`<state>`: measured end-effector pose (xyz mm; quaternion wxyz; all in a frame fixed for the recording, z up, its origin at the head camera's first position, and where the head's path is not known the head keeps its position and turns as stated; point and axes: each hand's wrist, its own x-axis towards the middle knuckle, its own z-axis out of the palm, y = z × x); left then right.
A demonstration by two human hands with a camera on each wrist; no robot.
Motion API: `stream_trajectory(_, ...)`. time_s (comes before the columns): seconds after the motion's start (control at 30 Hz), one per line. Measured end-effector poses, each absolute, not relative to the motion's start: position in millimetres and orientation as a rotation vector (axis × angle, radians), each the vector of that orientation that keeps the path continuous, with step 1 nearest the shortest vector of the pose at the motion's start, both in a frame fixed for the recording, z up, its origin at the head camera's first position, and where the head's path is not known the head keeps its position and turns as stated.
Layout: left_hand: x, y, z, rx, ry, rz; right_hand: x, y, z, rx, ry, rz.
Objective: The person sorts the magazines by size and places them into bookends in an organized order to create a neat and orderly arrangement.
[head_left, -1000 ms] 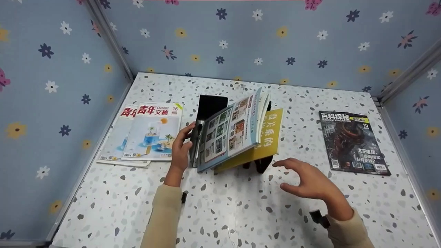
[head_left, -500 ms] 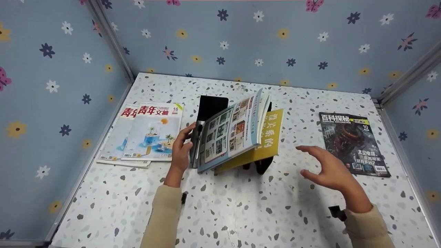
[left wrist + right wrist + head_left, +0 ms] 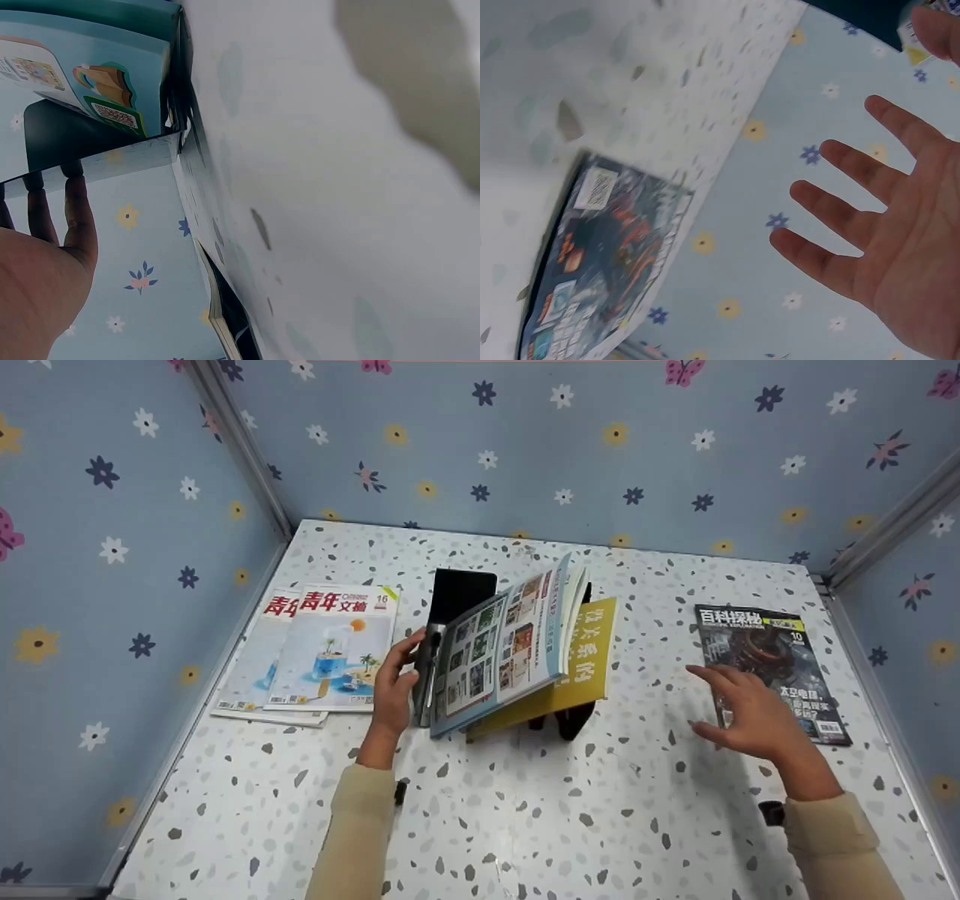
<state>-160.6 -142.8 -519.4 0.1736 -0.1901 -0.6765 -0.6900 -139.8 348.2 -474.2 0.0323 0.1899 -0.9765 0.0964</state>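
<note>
Holding right fingers (image 3: 821, 262) spread, gripping nothing; on desk (image 3: 525, 825), resting left fingers (image 3: 77, 214) nearly straight against black book holder (image 3: 462, 594). Possibly risking sliding it by pushing unevenly, toppling leaning books (image 3: 517, 645), then creasing dark magazine (image 3: 761, 646), lying near right fingers, by pinching carelessly.

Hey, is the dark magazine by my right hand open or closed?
Closed: the dark magazine lies flat on the table, its front cover facing up, though your right hand hides part in the head view.

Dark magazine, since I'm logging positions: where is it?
In the head view, the dark magazine lies on the right of the table, partly behind the right hand and right of the yellow book.
</note>
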Motion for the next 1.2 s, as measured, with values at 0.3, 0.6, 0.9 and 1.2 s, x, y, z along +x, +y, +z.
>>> stream_trajectory(0.3, -160.0, -142.7, -518.0, -0.531, -1.928, -1.952, -149.2, 381.7, -490.9, 0.508, -3.073, 0.299)
stream_trajectory(0.6, -160.4, -142.5, -518.1, -0.526, -1.922, -1.941, -158.7, 404.1, -511.3, 0.418, -3.165, 0.294)
stream_trajectory(0.9, -161.4, -142.5, -519.7, -0.566, -1.896, -1.928, -165.0, 417.3, -525.5, 0.355, -3.269, 0.231)
stream_trajectory(1.2, -161.3, -142.5, -517.9, -0.53, -1.927, -1.924, -169.8, 425.0, -535.0, 0.298, -3.319, 0.251)
